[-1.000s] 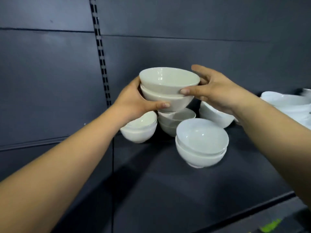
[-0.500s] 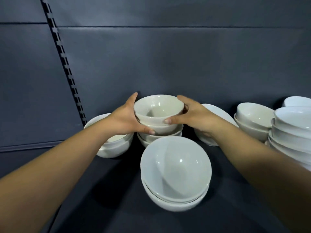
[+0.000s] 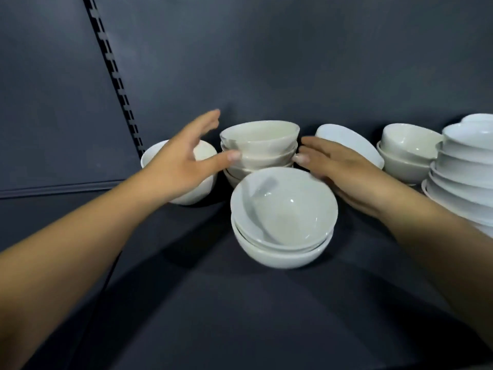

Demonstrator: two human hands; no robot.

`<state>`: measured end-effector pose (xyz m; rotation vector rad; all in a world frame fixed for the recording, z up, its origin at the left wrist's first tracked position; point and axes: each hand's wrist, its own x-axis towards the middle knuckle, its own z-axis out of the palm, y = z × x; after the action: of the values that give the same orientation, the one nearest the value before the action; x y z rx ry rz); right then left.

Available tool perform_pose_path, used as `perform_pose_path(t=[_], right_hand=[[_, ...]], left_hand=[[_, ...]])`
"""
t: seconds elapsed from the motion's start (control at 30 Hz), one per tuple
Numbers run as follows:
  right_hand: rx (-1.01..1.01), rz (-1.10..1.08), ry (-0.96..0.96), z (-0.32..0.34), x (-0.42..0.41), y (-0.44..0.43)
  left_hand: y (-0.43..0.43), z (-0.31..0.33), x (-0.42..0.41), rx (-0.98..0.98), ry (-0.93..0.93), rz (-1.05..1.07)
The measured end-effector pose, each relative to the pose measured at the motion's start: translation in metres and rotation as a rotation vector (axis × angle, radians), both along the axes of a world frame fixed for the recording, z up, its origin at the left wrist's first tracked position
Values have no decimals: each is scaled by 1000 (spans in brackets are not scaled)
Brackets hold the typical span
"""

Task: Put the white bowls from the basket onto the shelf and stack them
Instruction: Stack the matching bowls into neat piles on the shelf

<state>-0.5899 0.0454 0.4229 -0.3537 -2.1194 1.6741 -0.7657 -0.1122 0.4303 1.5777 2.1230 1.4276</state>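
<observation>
Left hand [image 3: 181, 166] hides most of the far-left bowl [image 3: 202, 152].

Dark grey wall panels [image 3: 293, 62] (matte), black slotted upright [image 3: 114, 76].

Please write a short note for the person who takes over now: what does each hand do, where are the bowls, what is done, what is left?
Left hand: open, holds nothing; thumb at the side of the back stack.
Right hand: open, empty, fingers close to the same stack; touch cannot be told.
Bowls: the back stack stands on the shelf, against the rear wall. A front stack stands before it, more bowls left and right, and a tall stack at the right edge.
Done: the back stack is set down and both hands are open.
Left: the basket is not in view, so remaining bowls cannot be told.
</observation>
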Motion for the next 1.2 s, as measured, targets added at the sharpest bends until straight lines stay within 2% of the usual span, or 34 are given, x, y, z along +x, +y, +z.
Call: perform_pose_path(t=[0.03, 0.1, 0.2, 0.3, 0.43, 0.5, 0.57, 0.77, 0.9, 0.97, 1.03, 1.1, 1.2], right_hand=[[-30, 29, -7, -4, 12, -7], [-29, 77, -42, -15, 30, -17], [81, 173, -76, -24, 43, -24], [242, 102, -163, -29, 47, -30], [258, -61, -93, -34, 46, -43], [288, -101, -45, -36, 47, -52], [269, -125, -2, -39, 47, -56], [238, -135, 23, -35, 48, -64], [249, -171, 7, -37, 47, -68], [257, -139, -27, -39, 48, -68], [174, -102, -54, -36, 52, -60], [81, -216, -37, -30, 53, -45], [329, -608, -80, -23, 48, -3]], left_hand=[[-14, -4, 10, 51, -81, -103], [-34, -17, 30, 3, -219, -302], [-36, -34, 45, -158, -135, -455], [-26, -41, 44, -130, -79, -359], [-20, -44, 42, -69, -165, -306], [-21, -43, 43, -71, -117, -317], [-23, -43, 45, -71, -38, -344], [-26, -42, 51, -34, -38, -360], [-27, -43, 62, -46, -11, -244], [-26, -48, 60, 12, -20, -280], [-27, -49, 61, 66, -33, -301], [-30, -51, 64, 90, -31, -246], [-35, -52, 76, 129, -34, -153]])
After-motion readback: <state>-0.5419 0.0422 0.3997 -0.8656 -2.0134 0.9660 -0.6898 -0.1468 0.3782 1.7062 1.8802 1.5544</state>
